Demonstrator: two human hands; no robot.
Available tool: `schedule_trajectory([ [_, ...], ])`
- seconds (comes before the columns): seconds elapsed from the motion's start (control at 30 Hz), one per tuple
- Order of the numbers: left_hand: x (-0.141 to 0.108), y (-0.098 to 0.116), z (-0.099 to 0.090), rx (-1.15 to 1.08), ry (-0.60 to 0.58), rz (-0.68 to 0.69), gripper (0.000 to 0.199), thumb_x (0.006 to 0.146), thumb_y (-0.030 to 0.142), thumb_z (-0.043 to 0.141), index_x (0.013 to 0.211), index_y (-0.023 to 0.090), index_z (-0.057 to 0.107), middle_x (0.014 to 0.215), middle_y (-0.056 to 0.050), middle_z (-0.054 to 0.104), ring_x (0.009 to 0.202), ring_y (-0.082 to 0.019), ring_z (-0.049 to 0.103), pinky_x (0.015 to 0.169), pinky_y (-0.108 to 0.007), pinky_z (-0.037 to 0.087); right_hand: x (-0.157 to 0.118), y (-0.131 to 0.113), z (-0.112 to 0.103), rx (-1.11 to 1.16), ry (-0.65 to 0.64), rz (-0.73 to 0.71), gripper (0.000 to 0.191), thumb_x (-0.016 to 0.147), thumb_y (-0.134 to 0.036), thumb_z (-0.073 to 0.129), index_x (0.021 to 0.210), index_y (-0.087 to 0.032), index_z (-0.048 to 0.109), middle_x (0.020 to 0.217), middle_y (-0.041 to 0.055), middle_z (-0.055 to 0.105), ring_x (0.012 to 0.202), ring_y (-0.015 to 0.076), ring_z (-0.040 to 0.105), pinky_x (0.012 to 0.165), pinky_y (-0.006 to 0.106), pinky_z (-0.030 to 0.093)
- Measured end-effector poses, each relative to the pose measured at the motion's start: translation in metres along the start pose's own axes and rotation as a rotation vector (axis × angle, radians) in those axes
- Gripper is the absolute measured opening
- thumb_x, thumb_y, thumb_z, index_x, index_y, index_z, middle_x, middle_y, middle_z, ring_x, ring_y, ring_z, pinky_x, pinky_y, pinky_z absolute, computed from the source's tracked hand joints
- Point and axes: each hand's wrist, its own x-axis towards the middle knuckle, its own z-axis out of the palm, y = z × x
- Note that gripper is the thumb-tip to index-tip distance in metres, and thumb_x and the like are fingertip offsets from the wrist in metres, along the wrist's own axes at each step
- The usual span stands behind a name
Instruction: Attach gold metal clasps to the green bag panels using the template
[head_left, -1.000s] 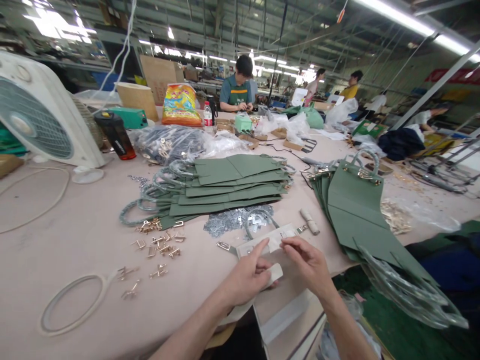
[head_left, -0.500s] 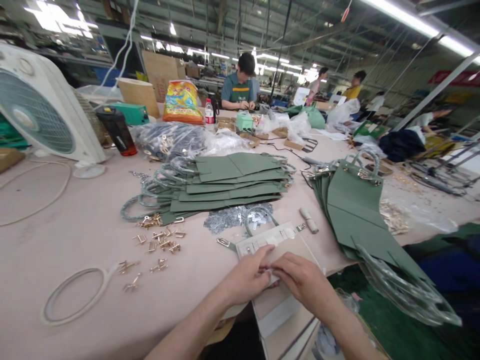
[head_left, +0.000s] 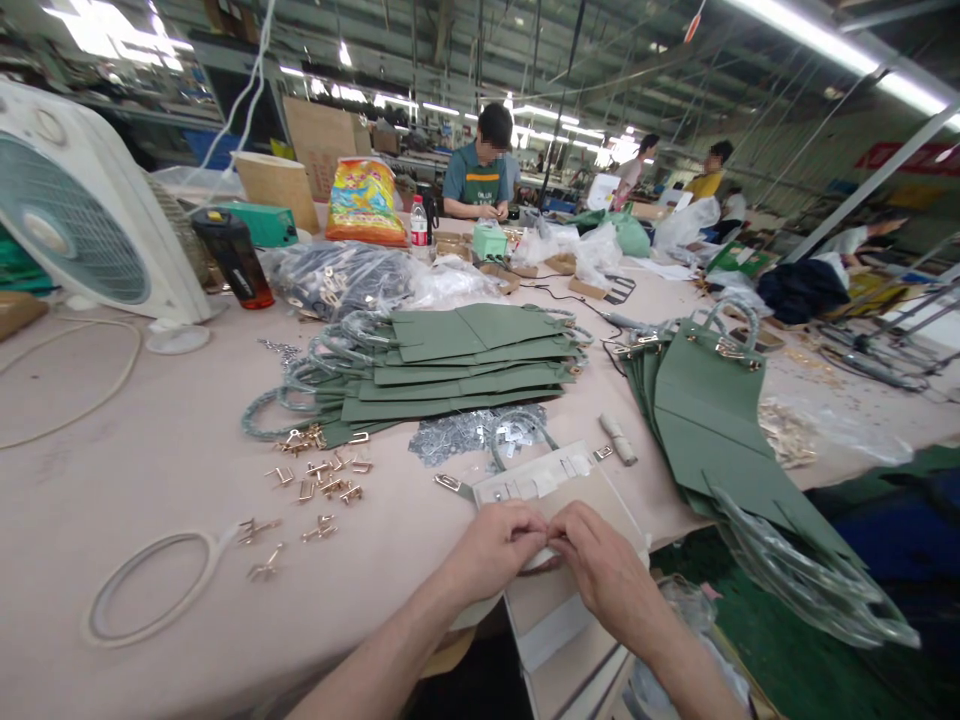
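Observation:
A beige-lined bag panel [head_left: 600,492] lies in front of me over the table's edge, with a wrapped handle [head_left: 495,437] at its far end. Gold buckles stick out at its left [head_left: 448,482] and right [head_left: 603,453] corners. Over the panel's middle, my left hand [head_left: 495,540] is closed, thumb and fingertips pinched together. My right hand [head_left: 600,555] pinches right beside it, the fingertips of both almost meeting. Whatever sits between the fingers is hidden. Several gold metal fittings [head_left: 330,485] lie loose to the left, and small silver plates [head_left: 450,440] are heaped beyond the panel.
Green bag panels with wrapped handles lie in a stack [head_left: 465,345] ahead and another [head_left: 712,440] at right, hanging over the edge. A tape roll [head_left: 97,600] rests at left, near a fan [head_left: 97,200] and dark bottle [head_left: 232,260]. A co-worker [head_left: 480,175] sits across the table.
My left hand's outstretched index finger has curled in, and its fingertips now pinch. My right hand has drawn its fingers together into a pinch. The panel stays almost where it was.

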Motion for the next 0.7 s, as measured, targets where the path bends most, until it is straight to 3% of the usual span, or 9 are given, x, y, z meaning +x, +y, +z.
schedule_trajectory([
  [0.1, 0.000, -0.005, -0.001, -0.142, 0.054, -0.064, 0.020, 0.089, 0.031, 0.068, 0.082, 0.014, 0.077, 0.093, -0.007, 0.075, 0.091, -0.021, 0.067, 0.087, -0.031, 0.050, -0.005, 0.000, 0.005, 0.096, 0.056, -0.103, 0.015, 0.105, -0.016, 0.044, 0.103, -0.025, 0.057, 0.099, 0.0077, 0.062, 0.093, 0.0239, 0.061, 0.080, 0.037, 0.052],
  [0.2, -0.002, -0.005, -0.002, -0.298, 0.090, -0.113, 0.021, 0.085, 0.034, 0.072, 0.082, 0.014, 0.076, 0.098, -0.009, 0.073, 0.090, -0.022, 0.067, 0.084, -0.032, 0.053, -0.015, 0.002, -0.004, 0.252, 0.134, -0.095, 0.016, 0.105, -0.016, 0.045, 0.105, -0.027, 0.057, 0.098, 0.0067, 0.061, 0.094, 0.0230, 0.061, 0.080, 0.035, 0.052],
  [0.3, -0.005, 0.002, -0.004, -0.275, 0.053, -0.045, 0.024, 0.088, 0.038, 0.072, 0.085, 0.015, 0.077, 0.102, -0.010, 0.071, 0.093, -0.022, 0.067, 0.086, -0.032, 0.054, -0.015, 0.008, -0.025, 0.371, 0.291, -0.016, 0.012, 0.105, -0.020, 0.048, 0.106, -0.029, 0.056, 0.097, 0.0064, 0.059, 0.095, 0.0230, 0.061, 0.083, 0.035, 0.052],
  [0.37, -0.008, 0.007, -0.006, -0.178, -0.047, 0.059, 0.027, 0.094, 0.040, 0.068, 0.088, 0.015, 0.079, 0.102, -0.010, 0.073, 0.098, -0.022, 0.067, 0.094, -0.033, 0.051, -0.006, 0.010, -0.039, 0.385, 0.334, 0.016, 0.008, 0.105, -0.025, 0.052, 0.105, -0.029, 0.058, 0.104, 0.0075, 0.060, 0.104, 0.0245, 0.061, 0.092, 0.037, 0.052],
  [0.43, -0.012, 0.011, -0.007, -0.115, -0.182, 0.142, 0.031, 0.099, 0.042, 0.063, 0.095, 0.017, 0.080, 0.103, -0.011, 0.075, 0.101, -0.022, 0.068, 0.099, -0.033, 0.049, 0.011, 0.007, -0.046, 0.358, 0.280, 0.042, 0.006, 0.104, -0.030, 0.056, 0.101, -0.028, 0.062, 0.116, 0.0089, 0.060, 0.117, 0.0263, 0.059, 0.103, 0.041, 0.049],
  [0.53, -0.018, 0.010, -0.005, -0.044, -0.327, 0.185, 0.035, 0.103, 0.043, 0.056, 0.105, 0.018, 0.080, 0.102, -0.011, 0.078, 0.096, -0.020, 0.071, 0.092, -0.028, 0.052, 0.042, -0.003, -0.042, 0.343, 0.087, 0.050, 0.012, 0.103, -0.032, 0.056, 0.097, -0.027, 0.065, 0.135, 0.0087, 0.057, 0.133, 0.0268, 0.053, 0.114, 0.045, 0.042],
  [0.7, -0.021, 0.003, 0.002, 0.114, -0.407, 0.204, 0.032, 0.103, 0.039, 0.056, 0.107, 0.020, 0.081, 0.088, -0.007, 0.079, 0.075, -0.016, 0.070, 0.075, -0.022, 0.052, 0.077, -0.014, -0.016, 0.391, -0.121, 0.016, 0.016, 0.102, -0.025, 0.056, 0.091, -0.024, 0.067, 0.141, 0.0076, 0.057, 0.140, 0.0261, 0.049, 0.118, 0.048, 0.041],
])
